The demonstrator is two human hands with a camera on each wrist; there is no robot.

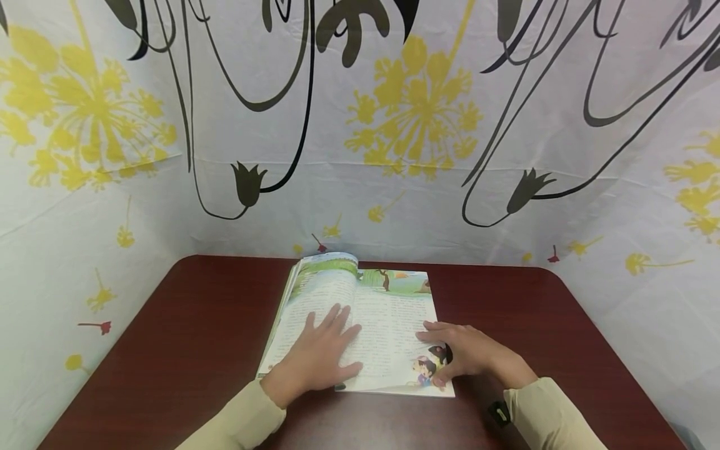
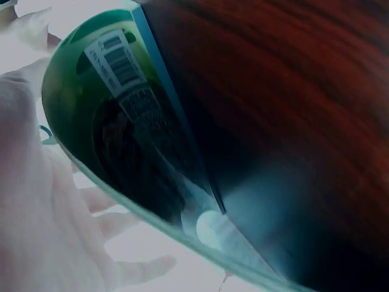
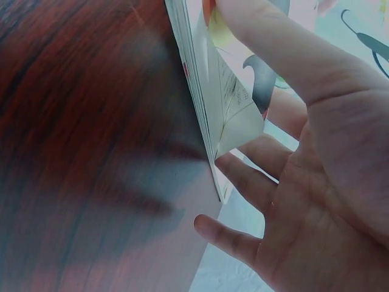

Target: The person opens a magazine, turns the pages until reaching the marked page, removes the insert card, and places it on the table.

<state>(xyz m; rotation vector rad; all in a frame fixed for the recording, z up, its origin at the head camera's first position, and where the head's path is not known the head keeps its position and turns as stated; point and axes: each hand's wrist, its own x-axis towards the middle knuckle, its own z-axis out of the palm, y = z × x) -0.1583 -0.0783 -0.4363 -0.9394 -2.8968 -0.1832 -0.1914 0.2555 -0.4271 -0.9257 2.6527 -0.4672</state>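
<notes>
An open illustrated book [image 1: 374,312] lies on the dark red-brown table, its pages covered in printed text with coloured pictures. My left hand [image 1: 317,353] rests with spread fingers over the left page and the middle fold. In the left wrist view, the book's green back cover [image 2: 73,91] bows up off the tabletop, showing a barcode label [image 2: 118,61]. At the right page's outer edge is my right hand [image 1: 469,353], thumb near the lower corner and fingers reaching over the page. The right wrist view shows a raised page corner [image 3: 240,125] beside the loosely spread fingers.
The table [image 1: 214,325] extends on both sides of the book. White cloth [image 1: 416,219] with yellow flowers and dark stems hangs behind it and along the sides. A small dark device [image 1: 499,413] sits at the right sleeve's cuff.
</notes>
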